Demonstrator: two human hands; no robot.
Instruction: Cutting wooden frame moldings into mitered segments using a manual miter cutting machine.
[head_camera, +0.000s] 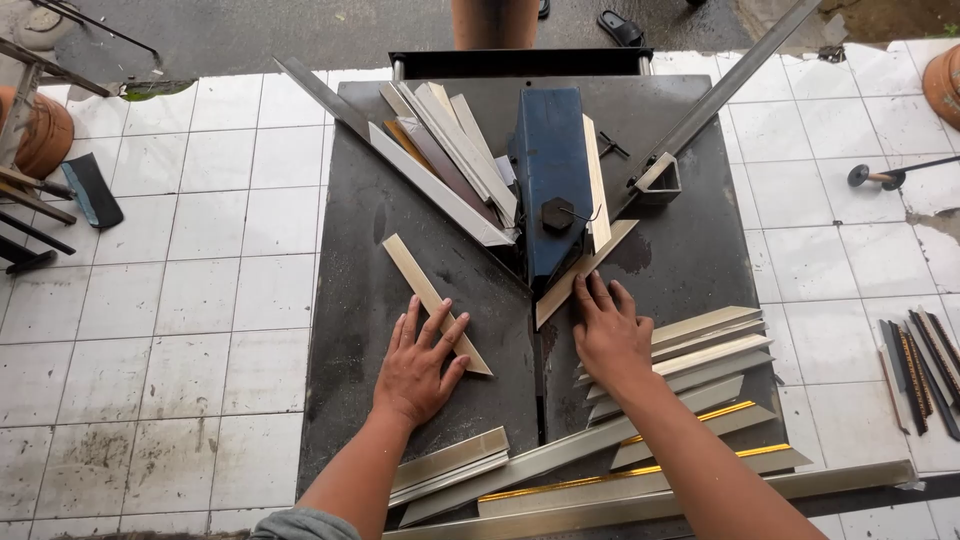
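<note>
My left hand (418, 362) lies flat, fingers spread, on a short beige moulding strip (418, 280) with mitred ends that rests diagonally on the dark metal saw table (350, 300). My right hand (608, 330) presses its fingers on the lower end of another beige strip (590, 265) set against the right angled fence, beside the blue saw housing (550, 170). Neither hand grips; both press down.
Cut strips are piled at the back left (450, 160) and at the right of the table (700, 350); longer gold-edged lengths (600, 480) lie along the front. A long metal rail (740, 85) runs back right. Dark mouldings (920, 370) lie on the white tiled floor. Another person's legs (495, 22) stand behind the table.
</note>
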